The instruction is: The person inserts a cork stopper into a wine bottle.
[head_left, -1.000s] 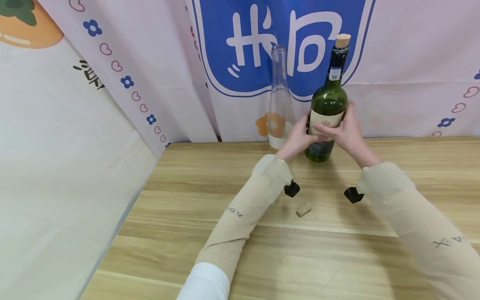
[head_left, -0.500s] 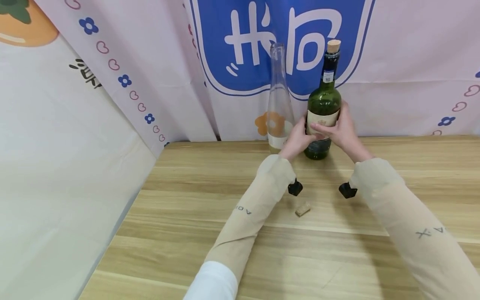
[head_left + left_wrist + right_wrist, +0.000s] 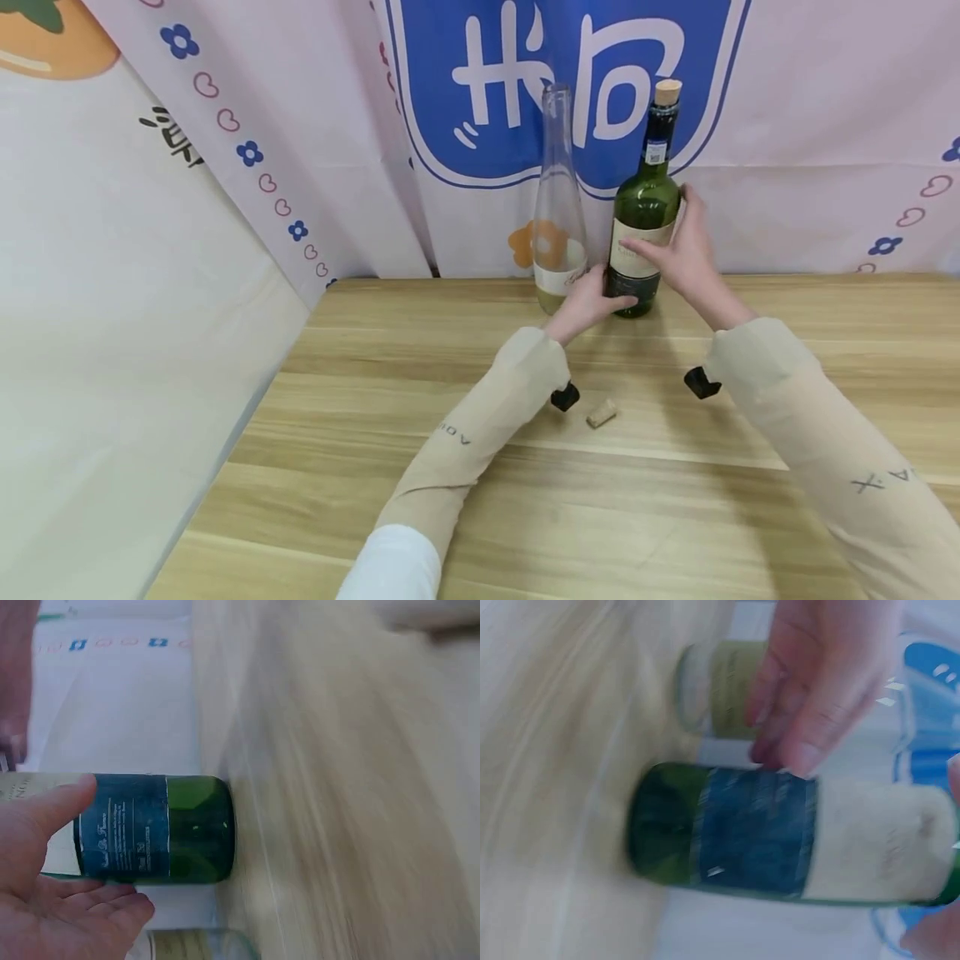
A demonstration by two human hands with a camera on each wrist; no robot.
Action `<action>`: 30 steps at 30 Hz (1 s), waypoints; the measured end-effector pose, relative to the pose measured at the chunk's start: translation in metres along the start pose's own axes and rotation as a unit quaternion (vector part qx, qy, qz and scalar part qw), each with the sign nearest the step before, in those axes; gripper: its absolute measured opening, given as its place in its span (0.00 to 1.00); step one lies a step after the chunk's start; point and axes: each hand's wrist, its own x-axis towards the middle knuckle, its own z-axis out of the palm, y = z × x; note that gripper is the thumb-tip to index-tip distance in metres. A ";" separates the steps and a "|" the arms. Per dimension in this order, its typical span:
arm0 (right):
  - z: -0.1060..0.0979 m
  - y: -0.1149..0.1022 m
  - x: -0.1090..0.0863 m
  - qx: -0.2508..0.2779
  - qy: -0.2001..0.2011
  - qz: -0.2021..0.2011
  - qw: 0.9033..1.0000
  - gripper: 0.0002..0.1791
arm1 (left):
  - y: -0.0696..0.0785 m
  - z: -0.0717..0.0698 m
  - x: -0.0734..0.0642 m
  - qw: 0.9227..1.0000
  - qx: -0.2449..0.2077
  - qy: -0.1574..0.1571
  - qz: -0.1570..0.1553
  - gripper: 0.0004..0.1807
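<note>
The green bottle [image 3: 645, 196] looks placed beside the clear bottle [image 3: 556, 200], right hand [image 3: 688, 260] grasping it, left hand [image 3: 587, 302] with fingers relaxed; 1 loose cork [image 3: 602, 414] lies on the tabletop [image 3: 375, 400].

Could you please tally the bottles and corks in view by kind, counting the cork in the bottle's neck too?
Bottles: 2 (green bottle, clear bottle)
Corks: 2 (neck cork, loose cork)
Total: 4
</note>
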 end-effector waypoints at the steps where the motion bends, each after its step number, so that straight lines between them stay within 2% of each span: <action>1: 0.000 -0.004 -0.001 0.009 0.025 -0.005 1.000 0.53 | -0.002 -0.001 -0.004 1.000 0.007 -0.005 0.001 0.36; 4: 0.000 -0.019 -0.006 0.053 0.107 -0.017 0.993 0.47 | -0.008 -0.009 -0.016 1.000 0.016 -0.018 0.013 0.31; 7: 0.003 -0.031 -0.009 0.093 0.191 -0.057 0.975 0.35 | -0.013 -0.021 -0.027 0.999 0.027 -0.033 0.031 0.27; 10: 0.009 -0.041 -0.011 0.114 0.219 -0.095 0.964 0.27 | -0.018 -0.034 -0.034 0.998 0.045 -0.038 0.034 0.25; 13: 0.018 -0.049 -0.011 0.135 0.193 -0.123 0.964 0.25 | -0.025 -0.048 -0.040 0.998 0.052 -0.024 0.009 0.22; 17: 0.030 -0.057 -0.010 0.120 0.132 -0.140 0.974 0.28 | -0.032 -0.063 -0.045 0.998 0.055 0.012 -0.030 0.21; 19: 0.037 -0.058 -0.008 0.105 0.107 -0.144 0.978 0.30 | -0.035 -0.068 -0.045 0.997 0.045 0.025 -0.049 0.23; 22: 0.046 -0.058 -0.004 0.097 0.075 -0.137 0.983 0.35 | -0.039 -0.071 -0.041 0.996 0.028 0.043 -0.071 0.31; 25: 0.055 -0.056 0.000 0.094 0.044 -0.110 0.988 0.41 | -0.044 -0.069 -0.034 0.996 0.007 0.058 -0.069 0.40; 30: 0.068 -0.051 0.006 0.086 -0.012 -0.032 0.996 0.49 | -0.054 -0.062 -0.020 0.995 -0.054 0.079 -0.030 0.47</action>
